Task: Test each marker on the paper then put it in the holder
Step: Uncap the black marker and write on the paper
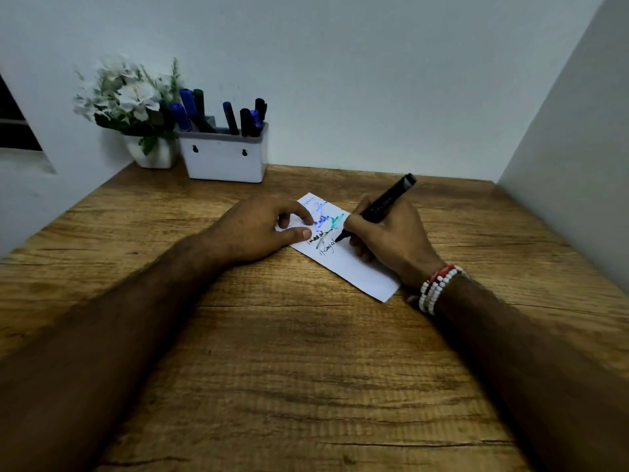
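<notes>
Black marker (384, 202), one paper (360, 270), perhaps eight markers (230, 118)

There is one table (306, 369). On it lies one sheet of paper (357, 270), and one holder (224, 161) stands at the back with two small dark marks on its front. About eight markers (230, 118) stand in the holder, some overlapping, so the count is not exact. One more marker (383, 206) is outside it. One pot of flowers (155, 155) stands beside the holder. Two hands show, the left hand (258, 229) and the right hand (391, 240), and one wrist wears about three strands of beads (437, 287).
</notes>
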